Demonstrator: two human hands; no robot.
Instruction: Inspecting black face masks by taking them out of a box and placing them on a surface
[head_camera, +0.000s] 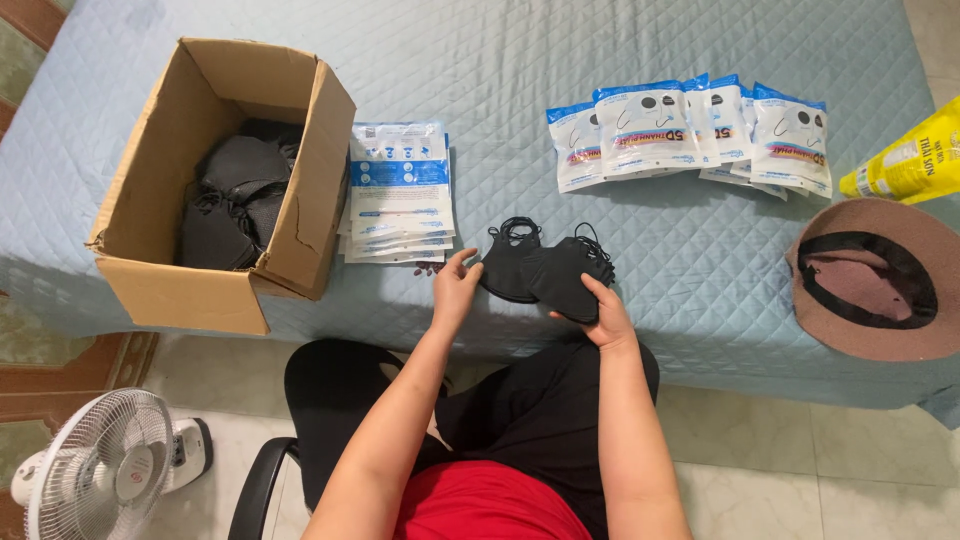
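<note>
While seated at the edge of a quilted pale-blue bed (700, 270), a person handles a small stack of black face masks (545, 268) lying near the bed's front edge. Left hand (455, 288) pinches the stack's left rim w/ thumb and fingertips; right hand (603, 308) cups under the stack's right end, fingers curled around the lowest mask. Left of the stack, just beside it, lies a pile of flat white-and-blue pouches (400, 195). Further left sits an open cardboard box (225, 180) holding more black masks. Behind the stack, toward the bed's far right, a fanned row of filled white-and-blue packets (690, 135). Right of the stack, well apart: a brown brimmed hat (875, 285), upside down, and a yellow bag (910, 160). On the floor, below the box: a white fan (100, 465).
</note>
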